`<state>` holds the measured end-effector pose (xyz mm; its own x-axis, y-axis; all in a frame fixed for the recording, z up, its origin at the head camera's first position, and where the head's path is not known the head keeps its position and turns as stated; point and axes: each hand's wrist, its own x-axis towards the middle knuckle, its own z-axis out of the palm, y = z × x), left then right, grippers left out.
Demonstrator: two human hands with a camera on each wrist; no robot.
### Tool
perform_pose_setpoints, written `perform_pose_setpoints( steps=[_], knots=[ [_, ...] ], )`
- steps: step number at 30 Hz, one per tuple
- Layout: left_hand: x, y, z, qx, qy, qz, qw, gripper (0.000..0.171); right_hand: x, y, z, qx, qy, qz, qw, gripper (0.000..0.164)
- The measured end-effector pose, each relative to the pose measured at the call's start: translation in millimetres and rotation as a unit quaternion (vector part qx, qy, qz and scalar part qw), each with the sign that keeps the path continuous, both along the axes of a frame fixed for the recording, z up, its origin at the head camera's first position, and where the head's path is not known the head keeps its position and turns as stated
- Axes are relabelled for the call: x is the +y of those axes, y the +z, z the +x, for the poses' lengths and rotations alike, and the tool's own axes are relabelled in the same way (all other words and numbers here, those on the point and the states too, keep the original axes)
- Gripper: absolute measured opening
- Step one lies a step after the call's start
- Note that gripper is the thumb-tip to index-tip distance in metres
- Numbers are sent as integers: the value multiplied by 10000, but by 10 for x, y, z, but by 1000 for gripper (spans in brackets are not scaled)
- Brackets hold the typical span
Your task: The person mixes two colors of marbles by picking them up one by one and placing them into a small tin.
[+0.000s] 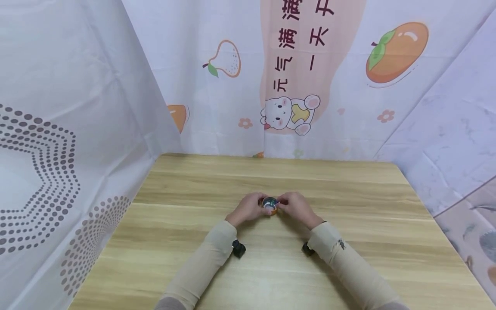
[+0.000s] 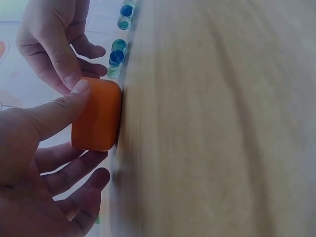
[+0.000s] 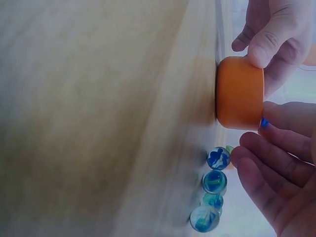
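A small round orange cup (image 1: pixel 273 212) stands on the wooden table, with shiny glass inside it in the head view. My left hand (image 1: pixel 249 208) holds it from the left, thumb at the rim and fingers around the side. At the opposite rim, my right hand (image 1: pixel 297 207) pinches a blue marble (image 3: pixel 265 122) between thumb and fingertip; most of that marble is hidden. Several blue and green glass marbles (image 3: pixel 215 181) lie in a line on the table beside the cup, below the right fingers in the right wrist view.
The wood-grain table (image 1: pixel 267 280) reaches back to a printed curtain (image 1: pixel 232 99). More patterned cloth hangs at the left (image 1: pixel 97 129) and right sides. A small black wrist device (image 1: pixel 238 249) sits on the left sleeve, another (image 1: pixel 308 249) on the right.
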<state>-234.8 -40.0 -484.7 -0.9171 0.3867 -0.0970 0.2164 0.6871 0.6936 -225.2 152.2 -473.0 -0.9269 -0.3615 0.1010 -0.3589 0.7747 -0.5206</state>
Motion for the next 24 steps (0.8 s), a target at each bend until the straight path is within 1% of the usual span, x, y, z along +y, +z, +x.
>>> perform_pose_setpoints(
  steps=[6,12,16,24],
  knots=[
    [-2,-40,-9,18,-28,-8,10000,48,-1,-19,11,39,27,-33,10000,17],
    [-18,-22,-16,-36,-24,61,10000,48,-10,-15,-1,-118,-36,-91,9999,17],
    [-15,-18,-17,-71,10,37,10000,48,-13,-17,0,-75,4,-87,9999,18],
    [-16,-18,-13,-68,-44,72,9999,48,-7,-37,15,-56,-24,-19,10000,19]
  ],
)
